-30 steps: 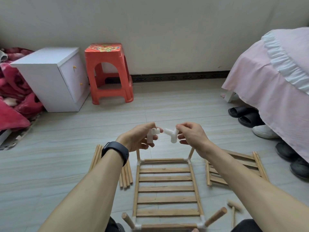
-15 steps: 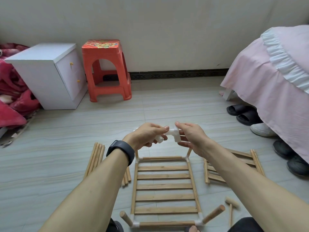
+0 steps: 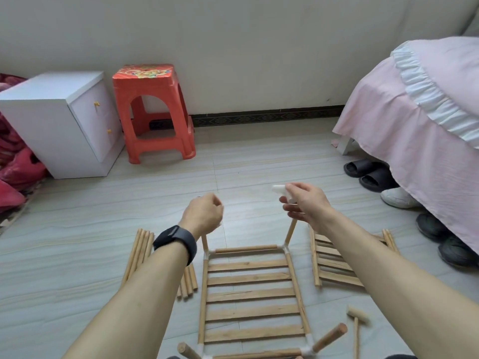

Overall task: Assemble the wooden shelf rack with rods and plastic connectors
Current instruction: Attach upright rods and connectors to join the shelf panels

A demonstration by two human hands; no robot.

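A slatted wooden shelf panel [image 3: 250, 294] lies on the floor below my hands, with white corner connectors and short rods standing up at its corners. My left hand [image 3: 204, 213] hovers over the far-left rod [image 3: 204, 242] as a closed fist; only a sliver of a white connector shows at its lower edge. Above the far-right rod [image 3: 290, 231], my right hand [image 3: 308, 203] pinches a white plastic connector [image 3: 281, 190] in its fingertips. The hands are apart.
A second slatted panel [image 3: 334, 265] lies to the right, a bundle of loose rods [image 3: 137, 252] to the left, and a small wooden mallet [image 3: 357, 317] at lower right. Farther off are a white cabinet [image 3: 64, 120], a red stool [image 3: 153, 112], a pink-covered bed [image 3: 414, 125] and shoes [image 3: 370, 174].
My hands held the two white connectors together at the centre; they have now pulled apart, the left hand closing to a fist and dropping left, the right moving right with its connector.
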